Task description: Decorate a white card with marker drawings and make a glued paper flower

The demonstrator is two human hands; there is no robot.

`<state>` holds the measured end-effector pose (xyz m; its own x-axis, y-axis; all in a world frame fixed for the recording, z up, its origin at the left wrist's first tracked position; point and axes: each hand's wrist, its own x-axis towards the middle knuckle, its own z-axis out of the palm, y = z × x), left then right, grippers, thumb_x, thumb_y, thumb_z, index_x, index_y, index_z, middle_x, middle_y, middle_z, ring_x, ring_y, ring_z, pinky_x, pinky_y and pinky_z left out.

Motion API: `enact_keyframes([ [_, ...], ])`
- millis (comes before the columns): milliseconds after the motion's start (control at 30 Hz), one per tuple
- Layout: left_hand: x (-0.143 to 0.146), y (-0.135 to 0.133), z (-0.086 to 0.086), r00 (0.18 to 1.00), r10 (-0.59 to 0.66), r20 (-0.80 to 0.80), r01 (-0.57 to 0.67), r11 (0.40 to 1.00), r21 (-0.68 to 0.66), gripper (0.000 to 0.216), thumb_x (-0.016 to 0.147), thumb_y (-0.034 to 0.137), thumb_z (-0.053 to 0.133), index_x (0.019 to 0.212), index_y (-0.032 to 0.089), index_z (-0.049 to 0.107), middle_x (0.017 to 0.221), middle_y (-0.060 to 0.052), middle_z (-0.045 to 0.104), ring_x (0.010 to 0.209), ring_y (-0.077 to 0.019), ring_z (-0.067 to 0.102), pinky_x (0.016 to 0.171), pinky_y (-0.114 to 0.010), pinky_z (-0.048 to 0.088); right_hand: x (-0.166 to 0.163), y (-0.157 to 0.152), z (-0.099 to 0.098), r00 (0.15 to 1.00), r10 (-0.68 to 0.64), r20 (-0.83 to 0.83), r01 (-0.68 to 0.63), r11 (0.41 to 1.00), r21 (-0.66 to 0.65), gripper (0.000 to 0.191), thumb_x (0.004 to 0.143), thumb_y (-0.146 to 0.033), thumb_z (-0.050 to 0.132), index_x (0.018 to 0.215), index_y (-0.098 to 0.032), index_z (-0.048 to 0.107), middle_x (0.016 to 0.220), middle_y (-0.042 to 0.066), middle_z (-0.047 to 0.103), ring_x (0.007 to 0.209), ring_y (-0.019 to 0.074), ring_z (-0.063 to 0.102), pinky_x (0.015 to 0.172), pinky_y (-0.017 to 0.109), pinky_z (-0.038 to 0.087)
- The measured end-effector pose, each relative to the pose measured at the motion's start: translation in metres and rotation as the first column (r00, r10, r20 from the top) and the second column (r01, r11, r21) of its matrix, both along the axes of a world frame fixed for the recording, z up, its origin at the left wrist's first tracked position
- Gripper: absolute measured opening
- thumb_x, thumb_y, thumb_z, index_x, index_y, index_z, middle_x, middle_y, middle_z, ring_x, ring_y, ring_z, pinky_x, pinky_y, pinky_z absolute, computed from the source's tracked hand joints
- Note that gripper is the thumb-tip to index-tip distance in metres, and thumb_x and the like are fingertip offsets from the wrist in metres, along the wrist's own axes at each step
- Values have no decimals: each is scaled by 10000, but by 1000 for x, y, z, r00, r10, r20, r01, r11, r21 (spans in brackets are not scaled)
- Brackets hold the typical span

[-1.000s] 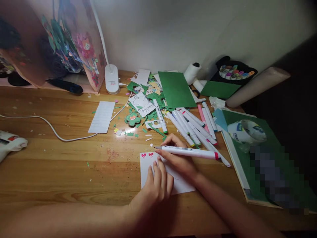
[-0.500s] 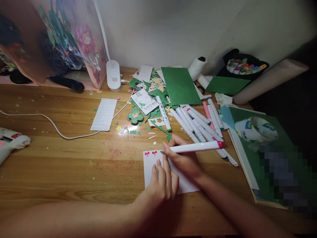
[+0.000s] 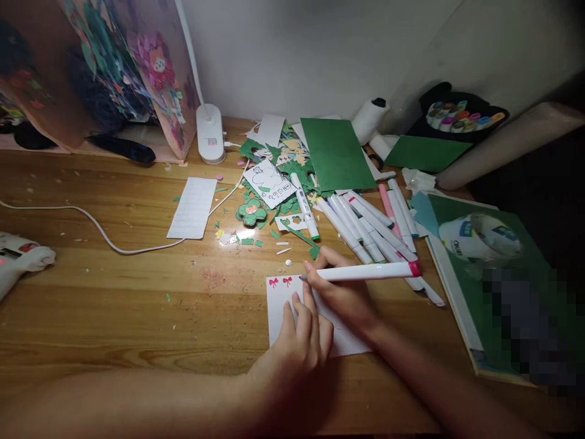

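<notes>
A white sheet of paper (image 3: 276, 311) lies on the wooden table, with two small red bows (image 3: 287, 281) drawn along its top edge. My right hand (image 3: 342, 292) grips a white marker (image 3: 365, 271) with a red end, its tip at the paper's top edge just right of the second bow. Spread across the sheet, my left hand (image 3: 304, 335) presses it down with fingers stretched out and nothing in them. Part of the paper is hidden under both hands.
Several loose markers (image 3: 361, 222) lie behind my right hand. Green card (image 3: 338, 152) and paper scraps pile up near the wall. A lamp base (image 3: 211, 134), a lined paper (image 3: 192, 208), a tape roll (image 3: 478, 238) on a green board (image 3: 498, 219) and a marker holder (image 3: 425, 119) stand around.
The view has shifted slightly, so most things sit a little differently in the frame. Both hands keep nearly the same place on the paper, the marker tip still by its top edge.
</notes>
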<state>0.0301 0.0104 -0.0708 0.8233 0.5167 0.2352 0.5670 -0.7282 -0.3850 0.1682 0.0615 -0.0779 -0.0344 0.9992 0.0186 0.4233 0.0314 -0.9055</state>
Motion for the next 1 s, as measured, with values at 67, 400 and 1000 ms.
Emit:
enact_keyframes([
  [67, 0, 0, 1, 1000, -2, -11, 2, 1000, -2, 202, 859, 146, 430, 941, 46, 585, 1074, -205, 652, 907, -256, 640, 742, -337, 498, 0, 0, 0, 1000, 0, -1, 0, 1000, -2, 327, 830, -330, 549, 596, -210, 355, 539, -62, 385, 512, 105, 368, 506, 247, 284],
  [400, -2, -2, 2, 1000, 5, -25, -6, 999, -48, 291, 859, 109, 337, 1022, 20, 561, 1080, -206, 641, 966, -270, 611, 797, -347, 486, 1, 0, 2, 1000, 15, 17, -15, 1000, -13, 322, 831, -326, 566, 593, -203, 389, 538, -61, 404, 507, 99, 381, 493, 239, 291],
  [1000, -2, -3, 5, 999, 2, -50, -4, 998, -58, 327, 855, 114, 315, 1042, 21, 566, 1136, -202, 621, 1002, -272, 606, 811, -348, 496, 3, 1, 1, 999, 40, 36, -39, 999, -23, 331, 824, -312, 569, 591, -204, 362, 533, -66, 383, 501, 98, 369, 484, 241, 284],
])
